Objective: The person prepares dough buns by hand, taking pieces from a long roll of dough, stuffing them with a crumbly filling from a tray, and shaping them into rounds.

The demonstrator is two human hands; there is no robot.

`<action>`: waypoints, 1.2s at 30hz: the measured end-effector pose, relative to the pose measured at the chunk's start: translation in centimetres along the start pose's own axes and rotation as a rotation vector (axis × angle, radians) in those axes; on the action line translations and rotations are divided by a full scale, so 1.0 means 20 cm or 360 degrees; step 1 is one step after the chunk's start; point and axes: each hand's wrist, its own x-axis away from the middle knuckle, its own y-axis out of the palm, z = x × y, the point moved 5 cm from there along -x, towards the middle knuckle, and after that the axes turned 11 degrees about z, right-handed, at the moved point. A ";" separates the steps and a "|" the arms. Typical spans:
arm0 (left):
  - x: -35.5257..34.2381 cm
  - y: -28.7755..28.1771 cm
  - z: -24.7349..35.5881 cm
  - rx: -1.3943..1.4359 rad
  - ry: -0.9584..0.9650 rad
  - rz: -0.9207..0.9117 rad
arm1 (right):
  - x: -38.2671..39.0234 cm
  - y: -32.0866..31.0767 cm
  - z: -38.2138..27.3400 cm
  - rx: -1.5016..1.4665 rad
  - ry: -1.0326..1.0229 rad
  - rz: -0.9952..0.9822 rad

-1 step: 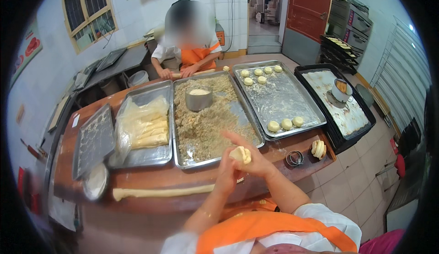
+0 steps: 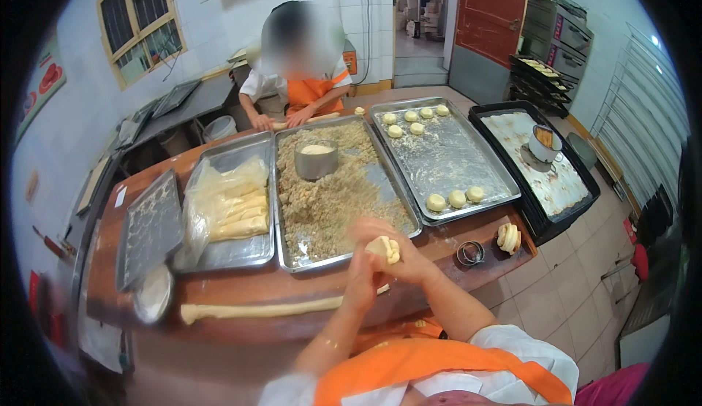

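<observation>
at the centre of the figure we see a pale dough piece with a ridged, folded edge, held above the near side of the table, between the hands and clear of the surface. the left hand is curled narrowly about it from the left; the right hand closes on it from the right, with fingers too blurred for us to trace singly. just beyond the hands we find a metal tray spread with crumbly filling, in which a round metal container stands upright. a long dough rope lies along the near edge, to the left of the hands. to the right we note thin metal rings beside a stack of dough discs, and, farther off, a second tray bearing dough rounds, three near and six far. to the left, dough rolls lie partly under plastic film; nearer us sits a bowl of white powder. across the table, a co-worker in an orange apron rests both hands on a pale roll.
</observation>
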 end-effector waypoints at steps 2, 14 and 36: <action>-0.03 -0.06 -0.06 -0.0168 0.0060 0.0090 | 0.02 0.02 0.03 0.0142 -0.0163 -0.0111; -0.02 -0.02 -0.06 -0.0193 -0.0092 0.0219 | 0.04 -0.01 0.03 0.0304 -0.0272 -0.0116; -0.02 -0.11 -0.10 -0.0389 -0.0002 0.0111 | 0.06 -0.05 -0.06 -0.0527 0.0225 -0.0004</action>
